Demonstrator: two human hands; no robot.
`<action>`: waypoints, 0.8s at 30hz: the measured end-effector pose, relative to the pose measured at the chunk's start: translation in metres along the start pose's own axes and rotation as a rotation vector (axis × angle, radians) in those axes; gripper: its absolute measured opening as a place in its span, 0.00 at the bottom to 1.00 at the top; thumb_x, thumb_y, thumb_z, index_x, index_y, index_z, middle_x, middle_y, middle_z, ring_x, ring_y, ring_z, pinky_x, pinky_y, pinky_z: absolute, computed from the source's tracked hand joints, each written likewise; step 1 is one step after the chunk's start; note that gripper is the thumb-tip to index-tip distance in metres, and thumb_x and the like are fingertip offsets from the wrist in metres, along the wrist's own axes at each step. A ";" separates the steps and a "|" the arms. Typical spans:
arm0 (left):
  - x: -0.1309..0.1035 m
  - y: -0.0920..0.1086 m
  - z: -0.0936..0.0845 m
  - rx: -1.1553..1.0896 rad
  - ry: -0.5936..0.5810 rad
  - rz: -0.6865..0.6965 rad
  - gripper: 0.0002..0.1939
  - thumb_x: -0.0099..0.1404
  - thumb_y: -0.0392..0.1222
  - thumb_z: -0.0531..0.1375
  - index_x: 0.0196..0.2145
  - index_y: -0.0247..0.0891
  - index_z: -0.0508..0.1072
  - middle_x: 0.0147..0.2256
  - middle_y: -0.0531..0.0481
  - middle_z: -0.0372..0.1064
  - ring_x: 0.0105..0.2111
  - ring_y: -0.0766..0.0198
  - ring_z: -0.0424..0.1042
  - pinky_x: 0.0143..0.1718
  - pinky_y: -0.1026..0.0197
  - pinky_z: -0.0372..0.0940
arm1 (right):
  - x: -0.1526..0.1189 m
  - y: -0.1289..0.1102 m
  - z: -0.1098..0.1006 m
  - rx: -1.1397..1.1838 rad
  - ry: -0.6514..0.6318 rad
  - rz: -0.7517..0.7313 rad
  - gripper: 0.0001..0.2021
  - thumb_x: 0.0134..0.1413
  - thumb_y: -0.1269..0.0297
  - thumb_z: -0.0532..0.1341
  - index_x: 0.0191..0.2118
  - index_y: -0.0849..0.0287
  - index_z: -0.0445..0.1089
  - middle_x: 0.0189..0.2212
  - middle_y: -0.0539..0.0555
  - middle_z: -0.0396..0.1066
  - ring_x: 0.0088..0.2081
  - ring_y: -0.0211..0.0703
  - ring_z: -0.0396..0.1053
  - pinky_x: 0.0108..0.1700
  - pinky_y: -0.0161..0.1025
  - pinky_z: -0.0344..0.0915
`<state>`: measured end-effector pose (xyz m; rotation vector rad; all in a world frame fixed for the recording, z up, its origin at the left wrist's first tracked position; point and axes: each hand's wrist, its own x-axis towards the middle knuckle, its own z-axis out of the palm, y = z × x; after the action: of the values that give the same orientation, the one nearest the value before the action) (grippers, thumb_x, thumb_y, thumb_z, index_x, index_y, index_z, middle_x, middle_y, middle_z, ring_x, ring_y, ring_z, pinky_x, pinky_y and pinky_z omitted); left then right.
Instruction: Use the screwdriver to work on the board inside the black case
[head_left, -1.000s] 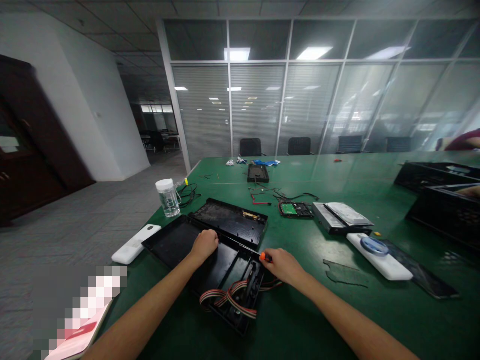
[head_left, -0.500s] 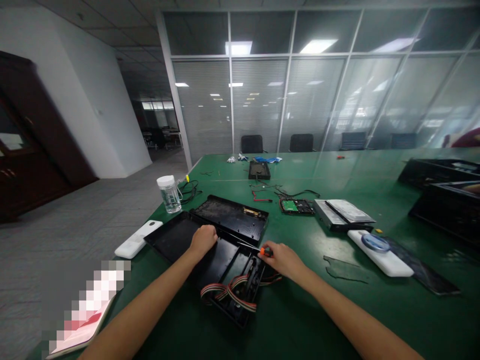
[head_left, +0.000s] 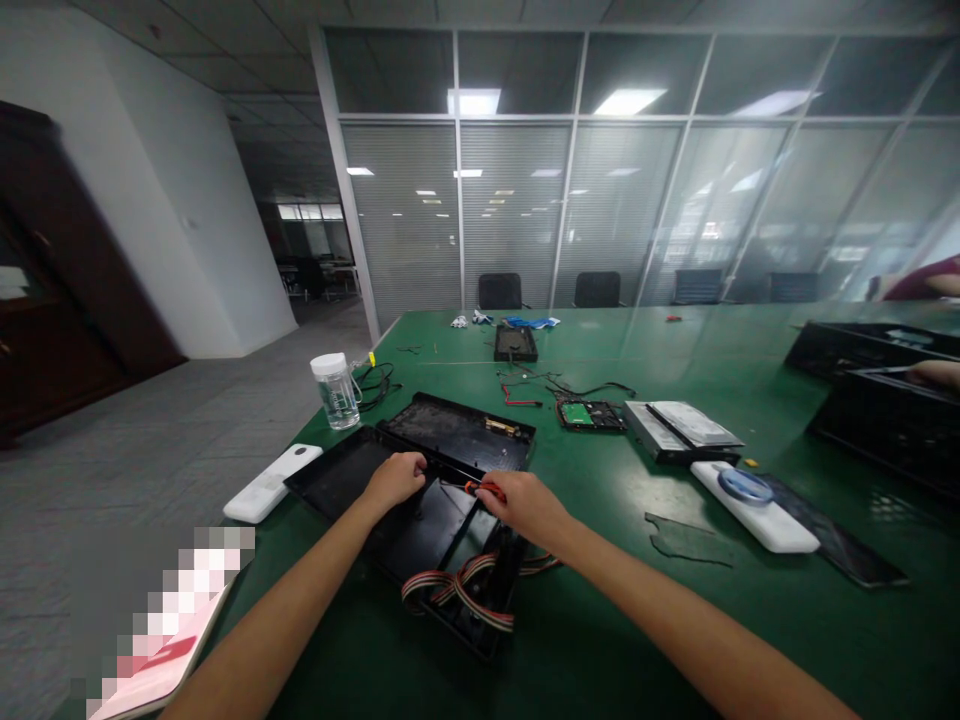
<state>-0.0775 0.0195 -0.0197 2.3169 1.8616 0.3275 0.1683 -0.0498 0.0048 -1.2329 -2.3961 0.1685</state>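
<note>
A black plastic casing (head_left: 322, 472) lies in front of me, with its other half (head_left: 442, 430) just beyond it. My left hand (head_left: 396, 481) is closed at the casing's far inner edge, fingers curled over the wall; the fingertips are partly hidden. In my right hand (head_left: 529, 508) is a screwdriver with an orange and black handle (head_left: 491, 490). Its shaft points left into the casing near my left hand, and its tip is hard to make out. A striped ribbon cable (head_left: 480, 590) loops over the casing's near right end.
A water bottle (head_left: 337, 395) and white device (head_left: 271, 485) stand left. To the right are a green circuit board (head_left: 577, 413), silver drive (head_left: 675, 425), white phone-like device (head_left: 757, 510) and clear broken sheet (head_left: 686, 542). Another person's hand (head_left: 937, 374) touches black housings (head_left: 877, 430) at far right.
My right hand has moved left with the screwdriver, closer to my left hand. The left hand has shifted slightly left. Another person's hand has appeared at the far right.
</note>
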 end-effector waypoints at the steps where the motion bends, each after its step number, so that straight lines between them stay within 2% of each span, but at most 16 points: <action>1: -0.001 -0.001 0.001 -0.015 0.011 0.002 0.12 0.54 0.34 0.55 0.37 0.39 0.73 0.33 0.50 0.72 0.34 0.64 0.69 0.34 0.67 0.60 | 0.004 -0.003 0.004 -0.058 0.017 0.001 0.13 0.59 0.58 0.50 0.37 0.58 0.67 0.30 0.53 0.71 0.33 0.40 0.69 0.35 0.33 0.59; 5: -0.005 -0.001 0.004 -0.021 0.060 0.014 0.12 0.56 0.35 0.54 0.38 0.39 0.72 0.33 0.50 0.71 0.35 0.64 0.69 0.36 0.67 0.60 | 0.013 -0.011 0.019 -0.228 0.072 -0.037 0.14 0.60 0.57 0.49 0.38 0.60 0.66 0.31 0.55 0.71 0.33 0.41 0.69 0.32 0.33 0.58; 10: -0.006 0.002 0.007 -0.015 0.087 0.037 0.10 0.56 0.35 0.55 0.37 0.39 0.71 0.32 0.51 0.70 0.34 0.64 0.68 0.36 0.66 0.60 | 0.012 -0.020 0.028 -0.317 0.075 -0.092 0.14 0.60 0.58 0.48 0.37 0.60 0.66 0.29 0.56 0.71 0.31 0.41 0.68 0.28 0.33 0.54; 19: -0.008 0.007 0.003 -0.020 0.095 0.015 0.10 0.56 0.36 0.56 0.37 0.39 0.71 0.32 0.51 0.70 0.35 0.64 0.68 0.38 0.66 0.60 | 0.008 -0.027 0.024 -0.333 0.126 -0.114 0.13 0.60 0.59 0.48 0.37 0.60 0.65 0.28 0.55 0.70 0.31 0.41 0.67 0.27 0.33 0.53; 24: -0.007 0.008 0.004 -0.012 0.110 0.018 0.12 0.55 0.35 0.56 0.39 0.39 0.69 0.33 0.51 0.70 0.35 0.64 0.68 0.36 0.66 0.60 | 0.010 -0.032 0.027 -0.344 0.084 -0.102 0.12 0.61 0.60 0.47 0.38 0.60 0.64 0.29 0.56 0.69 0.31 0.42 0.67 0.27 0.34 0.55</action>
<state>-0.0707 0.0107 -0.0222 2.3539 1.8824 0.4762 0.1275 -0.0583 -0.0070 -1.2283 -2.4748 -0.3330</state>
